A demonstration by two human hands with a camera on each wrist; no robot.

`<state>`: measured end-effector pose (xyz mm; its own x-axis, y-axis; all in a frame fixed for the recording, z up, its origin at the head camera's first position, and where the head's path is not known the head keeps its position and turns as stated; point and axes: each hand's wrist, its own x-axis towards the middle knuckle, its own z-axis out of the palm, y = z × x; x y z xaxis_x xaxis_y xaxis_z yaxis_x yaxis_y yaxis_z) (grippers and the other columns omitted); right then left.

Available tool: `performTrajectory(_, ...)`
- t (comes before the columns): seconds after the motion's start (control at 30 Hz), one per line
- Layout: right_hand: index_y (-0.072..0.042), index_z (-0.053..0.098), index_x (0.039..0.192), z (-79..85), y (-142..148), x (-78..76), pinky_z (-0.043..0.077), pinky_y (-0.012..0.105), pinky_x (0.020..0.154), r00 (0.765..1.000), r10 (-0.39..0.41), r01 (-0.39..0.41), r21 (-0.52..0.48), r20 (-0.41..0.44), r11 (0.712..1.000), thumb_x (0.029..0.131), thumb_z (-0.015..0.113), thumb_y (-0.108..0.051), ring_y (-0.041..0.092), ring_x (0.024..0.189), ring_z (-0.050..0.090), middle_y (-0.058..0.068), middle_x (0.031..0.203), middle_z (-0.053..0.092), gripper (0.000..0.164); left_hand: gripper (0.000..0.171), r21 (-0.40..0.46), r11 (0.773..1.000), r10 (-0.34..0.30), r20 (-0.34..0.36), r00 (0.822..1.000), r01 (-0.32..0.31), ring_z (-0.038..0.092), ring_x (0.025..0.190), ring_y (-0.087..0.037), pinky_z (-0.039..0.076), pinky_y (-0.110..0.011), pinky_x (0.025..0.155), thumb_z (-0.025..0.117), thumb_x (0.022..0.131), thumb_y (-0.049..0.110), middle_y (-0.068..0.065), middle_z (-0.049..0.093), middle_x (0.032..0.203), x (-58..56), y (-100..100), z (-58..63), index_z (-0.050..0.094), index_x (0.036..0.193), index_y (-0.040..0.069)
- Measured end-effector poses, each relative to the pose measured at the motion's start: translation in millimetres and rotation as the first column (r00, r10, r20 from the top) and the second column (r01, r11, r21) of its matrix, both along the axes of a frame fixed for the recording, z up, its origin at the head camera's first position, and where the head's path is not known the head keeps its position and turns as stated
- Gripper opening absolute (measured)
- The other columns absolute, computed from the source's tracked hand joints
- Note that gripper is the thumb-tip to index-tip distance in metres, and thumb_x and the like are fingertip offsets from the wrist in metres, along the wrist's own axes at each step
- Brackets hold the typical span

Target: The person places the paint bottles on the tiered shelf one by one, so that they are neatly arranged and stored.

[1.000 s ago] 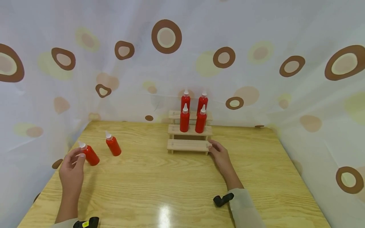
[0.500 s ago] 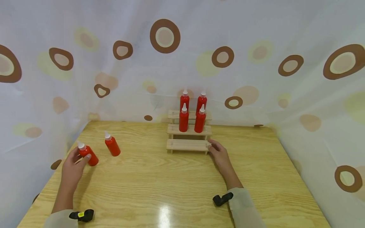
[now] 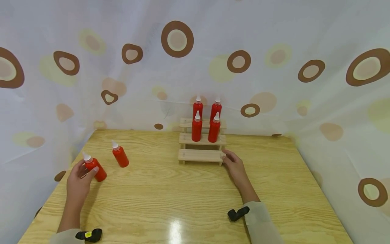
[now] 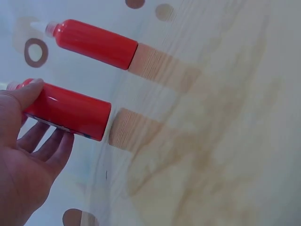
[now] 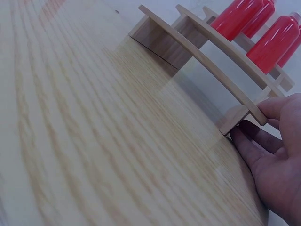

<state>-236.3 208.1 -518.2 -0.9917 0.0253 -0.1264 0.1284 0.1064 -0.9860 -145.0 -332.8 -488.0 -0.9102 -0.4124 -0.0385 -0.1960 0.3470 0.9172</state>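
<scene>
My left hand point(image 3: 78, 183) grips a red squeeze bottle point(image 3: 96, 171) with a white pointed cap, thumb on the near side and fingers behind. In the left wrist view, a thin gap shows between this bottle's base point(image 4: 106, 121) and its reflection. Just right of it a second red bottle point(image 3: 121, 156) stands on the table. My right hand point(image 3: 236, 168) holds the right end of the lowest step of a three-tier wooden rack point(image 3: 201, 156). In the right wrist view, its fingers are at the plank's end and leg point(image 5: 235, 120).
On the rack's middle step stand two red bottles point(image 3: 196, 130), with two more point(image 3: 216, 110) on the top step behind. A patterned curtain point(image 3: 146, 84) encloses the glossy wooden table point(image 3: 170, 193) at the back and sides.
The left hand's thumb and fingers have closed around the left bottle, and its base has shifted slightly toward the near side. The right hand stays at the rack.
</scene>
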Motion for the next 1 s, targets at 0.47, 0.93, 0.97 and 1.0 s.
performTrajectory(0.47,-0.013,0.056,0.143,-14.3,4,-3.9,0.034,0.044,0.118,0.999,-0.006,0.007,0.038,-0.048,0.999,0.103,0.058,-0.026,0.027,0.148,0.032,0.009,0.155,0.043,0.042,0.063,0.038,0.998,-0.034,-0.163,0.986,0.041,0.054,0.108,-0.001,0.047,-0.005,0.085,0.068,0.097,0.030,0.008,0.057,0.128,11.8,53,33.0,0.042,0.153,0.016)
performTrajectory(0.93,-0.010,0.053,0.146,-14.0,3,-6.1,0.034,0.039,0.117,1.000,-0.003,0.003,-0.001,0.001,1.000,0.104,0.056,-0.021,0.024,0.148,0.030,0.010,0.158,0.040,0.044,0.059,0.054,0.950,-0.280,-0.297,0.913,0.308,0.059,0.108,-0.005,0.051,-0.011,0.089,0.068,0.098,0.020,0.013,0.059,0.123,-6.4,105,55.3,0.044,0.150,0.008)
performTrajectory(0.97,-0.009,0.053,0.145,-13.2,2,-5.5,0.035,0.039,0.117,1.000,-0.005,0.005,0.000,-0.004,1.000,0.104,0.056,-0.021,0.024,0.148,0.030,0.010,0.157,0.040,0.043,0.059,0.052,0.943,-0.300,-0.295,0.907,0.329,0.059,0.109,-0.005,0.051,-0.011,0.090,0.068,0.098,0.021,0.010,0.059,0.125,-9.7,108,55.0,0.044,0.150,0.009)
performTrajectory(1.0,-0.010,0.054,0.145,-13.3,2,-4.8,0.035,0.040,0.117,1.000,-0.007,0.007,0.001,-0.011,1.000,0.104,0.057,-0.022,0.024,0.147,0.031,0.010,0.157,0.041,0.043,0.059,0.052,0.937,-0.317,-0.293,0.902,0.346,0.060,0.109,-0.005,0.051,-0.011,0.091,0.069,0.097,0.022,0.006,0.059,0.127,-13.2,112,54.8,0.045,0.150,0.010)
